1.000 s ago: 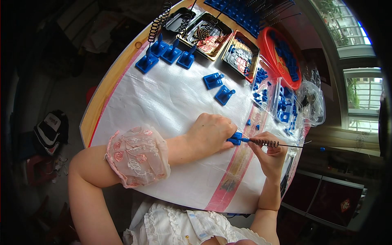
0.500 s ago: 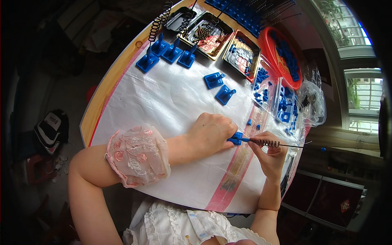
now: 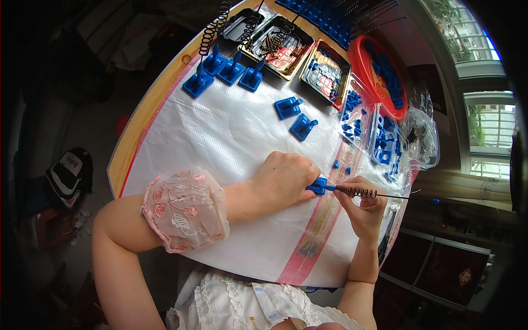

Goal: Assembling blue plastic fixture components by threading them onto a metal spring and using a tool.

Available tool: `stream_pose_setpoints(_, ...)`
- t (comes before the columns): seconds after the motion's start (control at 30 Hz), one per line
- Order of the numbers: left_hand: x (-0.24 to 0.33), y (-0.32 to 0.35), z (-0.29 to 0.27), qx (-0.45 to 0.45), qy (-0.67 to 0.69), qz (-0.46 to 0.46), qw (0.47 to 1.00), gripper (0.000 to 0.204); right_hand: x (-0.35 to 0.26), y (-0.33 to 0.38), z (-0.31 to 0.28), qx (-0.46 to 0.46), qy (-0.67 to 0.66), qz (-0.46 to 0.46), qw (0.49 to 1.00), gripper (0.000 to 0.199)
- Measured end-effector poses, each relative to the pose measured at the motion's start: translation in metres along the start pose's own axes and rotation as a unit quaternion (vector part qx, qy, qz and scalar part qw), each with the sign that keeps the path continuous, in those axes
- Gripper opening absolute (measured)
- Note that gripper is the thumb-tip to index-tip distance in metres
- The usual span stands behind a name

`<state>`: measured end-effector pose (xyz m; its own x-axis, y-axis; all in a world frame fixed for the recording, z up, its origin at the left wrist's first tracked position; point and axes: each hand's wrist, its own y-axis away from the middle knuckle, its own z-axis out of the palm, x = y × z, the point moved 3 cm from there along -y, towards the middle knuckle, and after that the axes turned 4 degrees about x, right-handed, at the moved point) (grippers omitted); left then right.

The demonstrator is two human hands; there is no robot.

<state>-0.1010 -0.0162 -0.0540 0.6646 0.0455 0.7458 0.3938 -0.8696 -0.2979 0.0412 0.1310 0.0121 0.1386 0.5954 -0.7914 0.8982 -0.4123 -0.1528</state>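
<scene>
My left hand (image 3: 287, 175) is closed on a small blue plastic base (image 3: 318, 186) above the white table cover. A pointed blue stem runs from this base toward my right hand (image 3: 364, 206). My right hand pinches a black coil spring (image 3: 364, 193) at the end by the stem. A thin dark rod passes out of the spring to the right, with a blue piece (image 3: 435, 201) near its far end. How stem and spring meet is hidden by my fingers. Two blue bases with short stems (image 3: 304, 127) lie beyond my hands.
Farther left stand several blue bases (image 3: 198, 83), some with upright springs. Black trays (image 3: 325, 74) hold small parts at the back, beside a red basin (image 3: 358, 71) of blue pieces. Clear boxes (image 3: 352, 118) of blue parts and a plastic bag (image 3: 421, 137) are at the right.
</scene>
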Motion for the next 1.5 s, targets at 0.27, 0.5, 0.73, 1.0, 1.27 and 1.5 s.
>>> stream_pose_setpoints(0.27,0.0005,0.0001,-0.0014,-0.003,0.003,-0.003,1.0,0.025,0.0006,-0.001,-0.0002,-0.006,0.008,-0.007,1.0,0.022)
stream_pose_setpoints(0.5,0.0004,-0.0002,-0.0008,-0.002,-0.003,-0.001,1.0,0.025,-0.0003,-0.001,0.0003,-0.002,-0.002,-0.005,1.0,0.022)
stream_pose_setpoints(0.73,0.0006,-0.0001,-0.0014,-0.004,-0.002,-0.003,1.0,0.025,-0.0003,-0.0012,0.0002,-0.003,0.004,-0.016,1.0,0.022)
stream_pose_setpoints(1.0,0.0007,-0.0009,-0.0014,-0.004,0.007,-0.005,1.0,0.025,-0.0003,-0.0011,0.0004,0.001,-0.001,-0.012,1.0,0.021)
stream_pose_setpoints(1.27,0.0013,-0.0004,-0.0026,-0.003,0.0,0.0,1.0,0.025,-0.0033,-0.0022,0.0014,-0.002,0.01,-0.013,1.0,0.021)
stream_pose_setpoints(1.5,0.0008,-0.0007,-0.0025,-0.007,0.006,-0.001,1.0,0.026,-0.0011,-0.0012,0.0011,-0.003,-0.001,-0.002,1.0,0.021)
